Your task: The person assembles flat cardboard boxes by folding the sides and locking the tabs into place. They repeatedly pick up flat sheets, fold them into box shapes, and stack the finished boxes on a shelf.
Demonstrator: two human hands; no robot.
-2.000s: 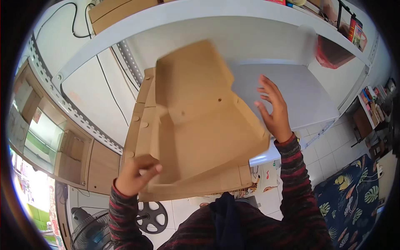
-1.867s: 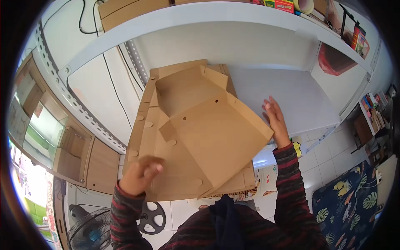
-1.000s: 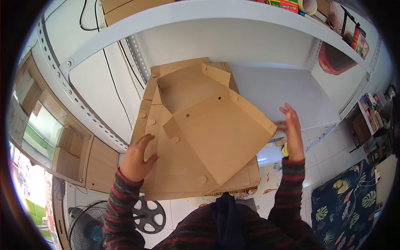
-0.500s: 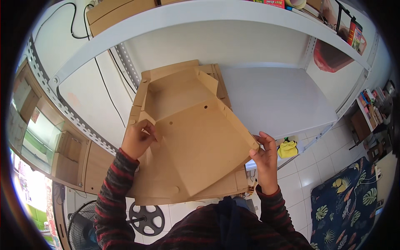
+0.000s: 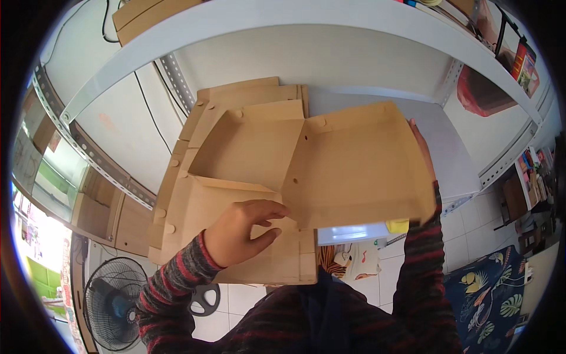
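Note:
A brown cardboard box (image 5: 359,168) lies opened out, its two shallow trays side by side and joined at a fold with two small holes. The left tray (image 5: 253,141) rests on a stack of flat cardboard sheets (image 5: 194,227); the right one sticks out past the stack. My left hand (image 5: 244,231) is at the near end of the fold, fingers bent, thumb apart, fingertips at the box's corner. Along the right tray's outer wall lies my right hand (image 5: 420,144), supporting it from outside; most of that hand is hidden behind the cardboard.
A grey shelf board (image 5: 457,159) extends behind and right of the box. Overhead runs a white shelf beam (image 5: 283,17). A standing fan (image 5: 115,304) is at the lower left. Yellow cloth (image 5: 398,226) shows below the box, and a leaf-patterned cover (image 5: 486,295) lies lower right.
The box has turned, its near tray swinging right with walls now raised. My right hand has moved up along its outer side. My left hand has moved right and nearer to me.

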